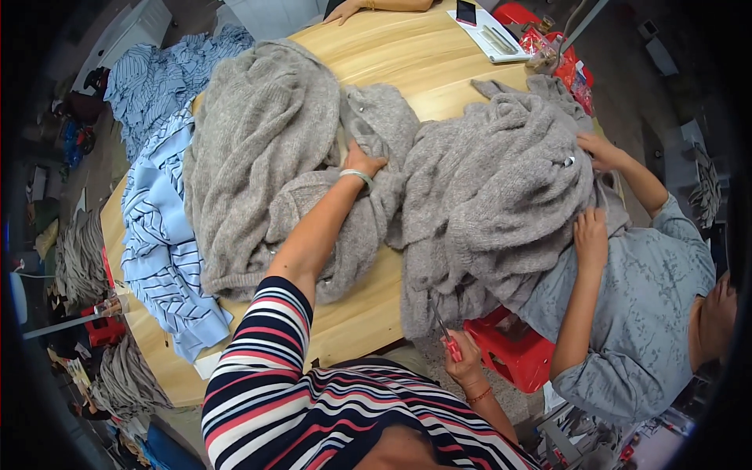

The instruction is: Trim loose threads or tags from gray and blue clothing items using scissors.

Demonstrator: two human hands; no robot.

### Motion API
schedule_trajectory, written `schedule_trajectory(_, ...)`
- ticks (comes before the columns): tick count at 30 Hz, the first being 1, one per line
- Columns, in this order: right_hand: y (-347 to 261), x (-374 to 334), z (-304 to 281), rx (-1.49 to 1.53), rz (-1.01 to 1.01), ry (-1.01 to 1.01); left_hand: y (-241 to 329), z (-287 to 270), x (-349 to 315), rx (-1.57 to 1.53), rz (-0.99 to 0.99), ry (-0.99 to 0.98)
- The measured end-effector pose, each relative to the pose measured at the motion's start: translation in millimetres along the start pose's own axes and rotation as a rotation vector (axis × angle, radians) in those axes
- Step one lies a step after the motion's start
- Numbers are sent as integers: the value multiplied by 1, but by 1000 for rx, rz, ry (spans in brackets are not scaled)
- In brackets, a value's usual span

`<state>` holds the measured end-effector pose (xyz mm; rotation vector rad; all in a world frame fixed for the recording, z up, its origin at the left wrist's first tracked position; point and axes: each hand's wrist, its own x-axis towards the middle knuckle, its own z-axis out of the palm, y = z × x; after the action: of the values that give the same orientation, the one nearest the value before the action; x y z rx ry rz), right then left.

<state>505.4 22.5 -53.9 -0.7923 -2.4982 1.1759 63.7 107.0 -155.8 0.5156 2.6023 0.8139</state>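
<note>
My left hand [362, 162] reaches across the table and closes on a grey knit garment [384, 117] at the side of a large grey knit pile [262, 133]. Its fingers are partly hidden in the cloth. Low in the head view, beside the table's front edge, my right hand [464, 359] grips a red-handled tool [453, 349] with a slim metal tip pointing up toward the knitwear. Whether the tip is one blade or two I cannot tell. To the right lies a second grey knit heap [501, 188], where a co-worker's two hands [591, 235] touch the cloth.
Blue striped garments [160, 227] spread along the table's left side. A red stool [509, 352] stands between me and the co-worker. Across the wooden table [376, 51] rests another person's arm [376, 6], near papers with a phone [466, 12]. Red plastic bags [540, 47] sit at the far right.
</note>
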Motion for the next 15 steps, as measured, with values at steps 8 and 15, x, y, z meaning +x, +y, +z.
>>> schedule_trajectory(8,6,12,2,66,-1,49,72,-110,-87,-1880,-323,-782)
schedule_trajectory(15,-35,75,7,222,-147,107,75,-311,-188,-2019,402,-646)
